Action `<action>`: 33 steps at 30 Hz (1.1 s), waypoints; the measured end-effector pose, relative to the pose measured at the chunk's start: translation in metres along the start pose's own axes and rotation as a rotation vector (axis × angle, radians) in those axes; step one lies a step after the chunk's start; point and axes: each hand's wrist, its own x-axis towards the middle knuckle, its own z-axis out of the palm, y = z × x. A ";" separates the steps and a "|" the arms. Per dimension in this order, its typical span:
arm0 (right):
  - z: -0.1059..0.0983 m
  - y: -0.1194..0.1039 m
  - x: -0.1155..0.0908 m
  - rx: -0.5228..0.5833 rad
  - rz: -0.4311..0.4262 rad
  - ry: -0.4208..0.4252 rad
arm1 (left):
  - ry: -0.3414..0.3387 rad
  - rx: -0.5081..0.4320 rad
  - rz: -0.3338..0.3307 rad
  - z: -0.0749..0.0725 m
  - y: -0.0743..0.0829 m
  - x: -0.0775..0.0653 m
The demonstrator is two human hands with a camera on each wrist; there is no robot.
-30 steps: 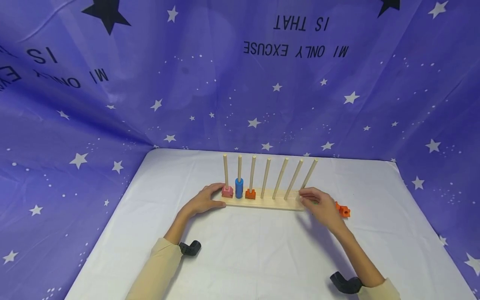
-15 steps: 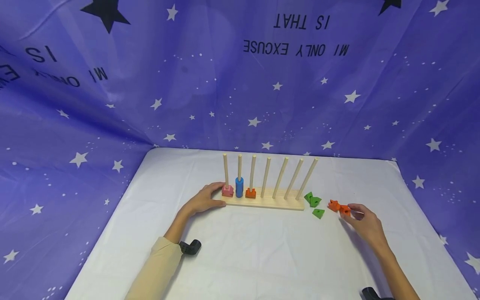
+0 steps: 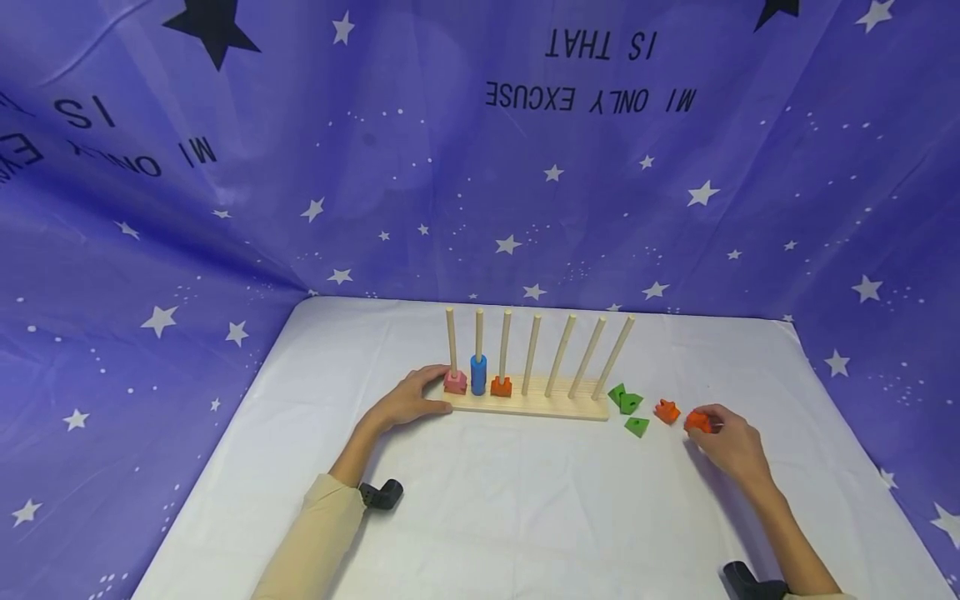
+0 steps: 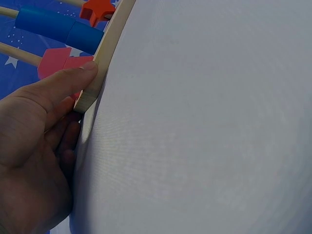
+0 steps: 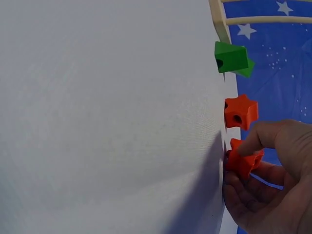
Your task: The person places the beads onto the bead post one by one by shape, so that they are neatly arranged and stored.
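A wooden peg board (image 3: 555, 408) with a row of upright pegs stands on the table. My left hand (image 3: 411, 398) grips its left end, thumb at the front edge in the left wrist view. Pink blocks (image 3: 454, 383), blue cylinders (image 3: 478, 377) and an orange star block (image 3: 501, 387) sit on the three leftmost pegs. To the right of the board, my right hand (image 3: 733, 446) pinches an orange star bead (image 5: 240, 161) between thumb and fingers. Another orange star bead (image 3: 667, 411) lies just left of that hand.
Several green triangular blocks (image 3: 630, 403) lie between the board's right end and the loose star bead. White cloth covers the table (image 3: 525, 517). Behind it hangs a purple star-patterned curtain (image 3: 600, 208). A black wrist camera (image 3: 382, 495) sits on the left forearm.
My right hand has moved from the board's right end to the orange star beads, drawing one slightly away from the other. Green blocks are now uncovered. The left hand stays put.
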 end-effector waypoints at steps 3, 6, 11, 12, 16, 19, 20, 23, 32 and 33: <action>-0.002 -0.001 -0.001 -0.017 -0.008 0.026 | 0.000 0.003 0.001 0.000 0.000 0.000; -0.007 -0.004 -0.002 -0.001 -0.028 0.091 | -0.002 0.006 -0.001 0.001 -0.001 0.001; -0.024 -0.023 -0.006 0.060 -0.078 0.203 | -0.002 0.005 -0.002 0.002 -0.001 0.001; -0.028 -0.028 -0.007 0.074 -0.092 0.217 | -0.001 0.005 -0.002 0.002 -0.001 0.001; -0.039 -0.054 -0.011 0.176 -0.138 0.248 | 0.002 0.004 -0.007 0.001 0.000 0.000; -0.044 -0.074 -0.012 0.318 -0.188 0.237 | 0.003 0.004 -0.010 0.001 0.000 0.000; -0.045 -0.080 -0.012 0.364 -0.202 0.229 | 0.002 0.003 -0.009 0.001 0.000 0.000; -0.047 -0.100 -0.014 0.484 -0.261 0.196 | 0.004 0.002 -0.005 0.001 -0.001 0.000; -0.043 -0.162 -0.012 0.603 -0.435 0.109 | 0.002 0.001 -0.002 0.001 0.000 -0.001; -0.041 -0.169 -0.011 0.620 -0.447 0.102 | 0.003 0.004 -0.002 0.001 0.000 0.000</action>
